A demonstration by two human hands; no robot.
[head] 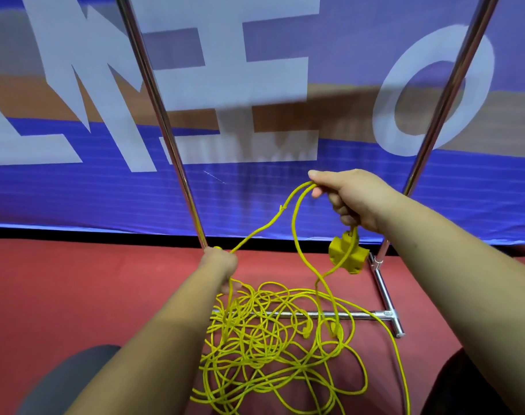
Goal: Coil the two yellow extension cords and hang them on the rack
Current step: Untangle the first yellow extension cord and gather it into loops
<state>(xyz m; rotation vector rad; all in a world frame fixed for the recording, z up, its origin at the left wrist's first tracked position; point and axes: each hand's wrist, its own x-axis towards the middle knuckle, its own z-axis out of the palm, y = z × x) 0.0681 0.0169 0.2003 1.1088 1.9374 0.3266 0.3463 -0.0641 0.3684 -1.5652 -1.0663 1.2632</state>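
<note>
1. Risk: cord (256, 342) is lying snarled in a pile over the rack base bar (361, 315); pulling slack could be dragging knots up or snagging the bar.
2. Right hand (349, 199) is curling round 1 loop, socket block (346, 254) dangling below it.
3. Left hand (220, 265) is gripping cord lower down.
4. Cord is looking thin, yellow, kinky; mostly sitting on red floor (105, 295).

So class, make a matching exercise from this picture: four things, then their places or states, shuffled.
1 right hand
2 left hand
3 yellow socket block
4 cord tangle

A on the red floor
B hanging in mid-air
C lifting a cord loop
D gripping a cord strand beside a rack pole

Pairs: 1-C, 2-D, 3-B, 4-A
</note>
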